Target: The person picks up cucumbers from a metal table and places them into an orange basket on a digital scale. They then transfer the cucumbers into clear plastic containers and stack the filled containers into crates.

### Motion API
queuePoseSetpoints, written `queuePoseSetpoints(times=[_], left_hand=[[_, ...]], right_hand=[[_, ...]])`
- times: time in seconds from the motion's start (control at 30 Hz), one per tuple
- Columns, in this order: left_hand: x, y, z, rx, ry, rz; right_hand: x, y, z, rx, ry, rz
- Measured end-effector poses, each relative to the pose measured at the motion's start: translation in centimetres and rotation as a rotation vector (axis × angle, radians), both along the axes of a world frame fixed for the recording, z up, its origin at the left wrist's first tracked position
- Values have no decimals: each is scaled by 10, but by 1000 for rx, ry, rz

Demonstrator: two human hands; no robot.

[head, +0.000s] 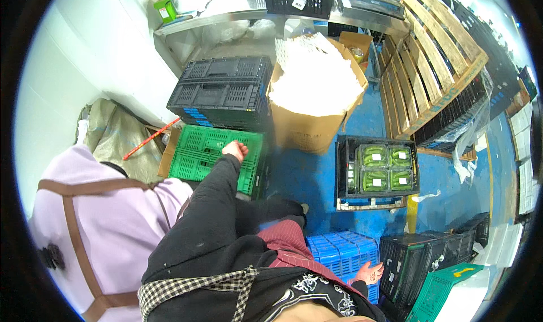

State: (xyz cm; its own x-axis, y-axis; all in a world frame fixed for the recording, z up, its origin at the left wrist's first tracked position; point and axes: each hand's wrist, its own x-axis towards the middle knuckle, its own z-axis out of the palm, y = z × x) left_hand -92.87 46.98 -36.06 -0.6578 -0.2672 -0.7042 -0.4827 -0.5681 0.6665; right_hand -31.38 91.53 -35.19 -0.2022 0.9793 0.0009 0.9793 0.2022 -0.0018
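My left hand is stretched out over the slotted top of a green plastic crate. Its fingers are curled in, and nothing shows in them. Whether it touches the crate, I cannot tell. My right hand hangs low on the other side, fingers apart and holding nothing, in front of a blue plastic crate. On the floor ahead to the right, a black crate holds several clear packs of long green vegetables, each bearing a white label.
A co-worker in a lilac top stands close at my left. Folded black crates are stacked beyond the green one, beside a cardboard box full of white material. Wooden pallets lean at the right. Black crates stand near my right hand.
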Motion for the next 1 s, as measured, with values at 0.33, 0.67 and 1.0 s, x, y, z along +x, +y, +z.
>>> queuePoseSetpoints(times=[0.33,0.67,1.0], left_hand=[[-76,-144,40,88,77,-75],[-61,-163,26,-120,-62,-108],[-193,-147,47,-96,4,-31]], right_hand=[[-156,-59,66,-131,395,477],[-124,-140,21,-647,674,255],[-57,-130,-30,-906,189,185]])
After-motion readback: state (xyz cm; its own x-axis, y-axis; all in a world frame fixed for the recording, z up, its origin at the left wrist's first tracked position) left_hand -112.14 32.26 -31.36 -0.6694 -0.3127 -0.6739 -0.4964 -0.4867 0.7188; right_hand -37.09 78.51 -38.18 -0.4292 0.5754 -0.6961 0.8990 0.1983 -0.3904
